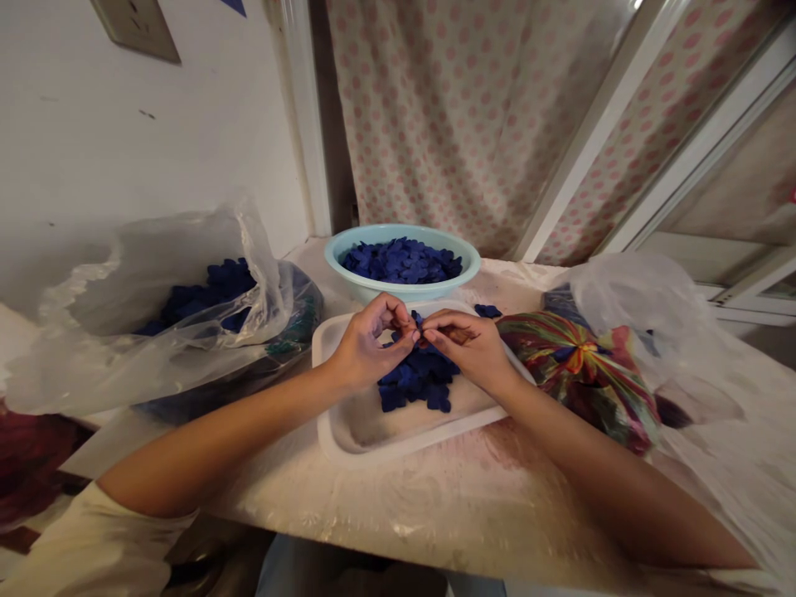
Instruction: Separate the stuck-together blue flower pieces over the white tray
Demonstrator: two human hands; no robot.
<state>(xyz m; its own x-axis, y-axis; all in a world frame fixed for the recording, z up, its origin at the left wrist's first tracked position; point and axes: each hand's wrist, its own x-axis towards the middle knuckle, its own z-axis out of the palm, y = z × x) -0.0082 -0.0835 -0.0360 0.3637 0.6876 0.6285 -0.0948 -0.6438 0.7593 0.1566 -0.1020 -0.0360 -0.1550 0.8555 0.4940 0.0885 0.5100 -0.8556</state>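
Note:
My left hand (366, 344) and my right hand (466, 348) meet above a white plastic tray (410, 435), their fingertips pinched together on a small dark blue cut-out (416, 318). The fingers hide most of that piece. Below the hands, a heap of dark blue flower-shaped cut-outs (419, 380) lies in the tray. A few more of these pieces (487, 311) sit just past my right hand. Behind the tray, a pale blue plastic basin (401, 234) holds a layer of similar blue pieces (403, 261).
A clear plastic bag (167, 323) of blue pieces lies to the left of the tray. To the right sits a multicoloured striped bundle (581, 377) with clear plastic (640, 311) beside it. A plastic-covered table (435, 497) carries everything, backed by a white wall and a dotted curtain (460, 108).

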